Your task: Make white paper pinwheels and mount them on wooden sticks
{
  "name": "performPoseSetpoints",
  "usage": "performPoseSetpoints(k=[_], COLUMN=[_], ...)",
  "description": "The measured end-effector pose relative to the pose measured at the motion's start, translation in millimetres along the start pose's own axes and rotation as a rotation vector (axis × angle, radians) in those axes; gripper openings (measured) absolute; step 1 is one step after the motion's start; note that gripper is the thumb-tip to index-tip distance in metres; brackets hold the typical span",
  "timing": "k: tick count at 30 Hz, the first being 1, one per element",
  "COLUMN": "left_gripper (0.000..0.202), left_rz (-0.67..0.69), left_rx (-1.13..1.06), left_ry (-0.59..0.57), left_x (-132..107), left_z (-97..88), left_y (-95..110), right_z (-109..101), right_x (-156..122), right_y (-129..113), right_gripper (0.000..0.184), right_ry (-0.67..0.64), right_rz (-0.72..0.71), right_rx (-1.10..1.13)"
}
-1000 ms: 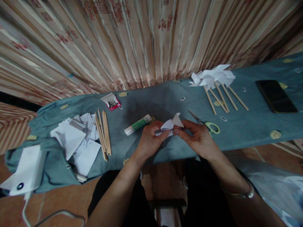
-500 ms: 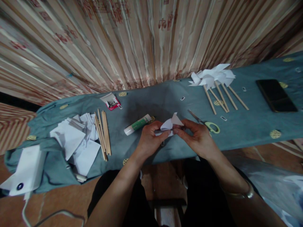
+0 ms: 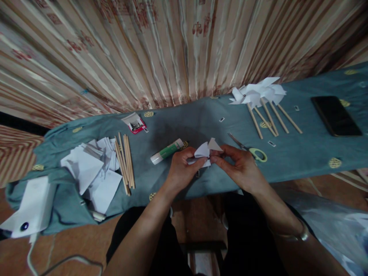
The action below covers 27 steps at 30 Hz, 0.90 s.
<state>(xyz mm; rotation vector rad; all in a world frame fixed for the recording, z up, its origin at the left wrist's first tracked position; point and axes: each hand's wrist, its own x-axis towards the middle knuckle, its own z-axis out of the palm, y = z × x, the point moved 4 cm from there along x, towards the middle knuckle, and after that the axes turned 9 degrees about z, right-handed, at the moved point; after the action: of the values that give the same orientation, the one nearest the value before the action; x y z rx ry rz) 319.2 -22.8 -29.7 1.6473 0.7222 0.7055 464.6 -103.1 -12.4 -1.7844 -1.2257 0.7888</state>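
Observation:
Between my hands is a white paper pinwheel (image 3: 202,150), its blades partly folded in toward the middle. My left hand (image 3: 184,168) pinches its left side, thumb near the centre. On the other side, my right hand (image 3: 237,163) grips the right edge with thumb and fingertips. What lies under the fingertips at the centre is hidden. A glue stick (image 3: 166,151) with a green label lies left of the pinwheel. Just beyond my right hand rest scissors (image 3: 257,154) with light green handles.
Paper sheets (image 3: 86,168) and wooden sticks (image 3: 125,165) lie at left, near a small open box of metal pins (image 3: 135,124). Several pinwheels on sticks (image 3: 258,94) lie at the back right, a phone (image 3: 335,115) beyond. A white device (image 3: 38,199) with a cable sits at the left end.
The upright paper points between my fingers have shifted slightly, with the right flap a little lower. Both hands keep their hold and stay almost in place.

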Motion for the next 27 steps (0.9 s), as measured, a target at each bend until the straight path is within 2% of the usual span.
performPoseSetpoints(k=[6,19,24,27], left_gripper=[0.016,0.013,0.014,0.018], left_rz=[0.005,-0.024,-0.096,-0.151], left_rx=[-0.003,-0.031,-0.161,-0.281], left_ry=[0.013,0.000,0.085,0.171], left_x=[0.0,-0.5,0.7,1.2], left_z=[0.1,1.1,0.1,-2.4], left_y=[-0.2,-3.7,-8.9,-9.2], right_z=[-0.3,2.8,-5.5,-14.6], right_x=[0.2,0.2,-1.2,-1.0], right_y=[-4.0,-8.5,-6.2,4.4], right_gripper=[0.010,0.016,0.015,0.014], right_ry=[-0.011,-0.129,-0.110,-0.038], right_rz=[-0.001,0.068,0.082,0.072], right_rx=[0.028,0.151,0.210,0.119])
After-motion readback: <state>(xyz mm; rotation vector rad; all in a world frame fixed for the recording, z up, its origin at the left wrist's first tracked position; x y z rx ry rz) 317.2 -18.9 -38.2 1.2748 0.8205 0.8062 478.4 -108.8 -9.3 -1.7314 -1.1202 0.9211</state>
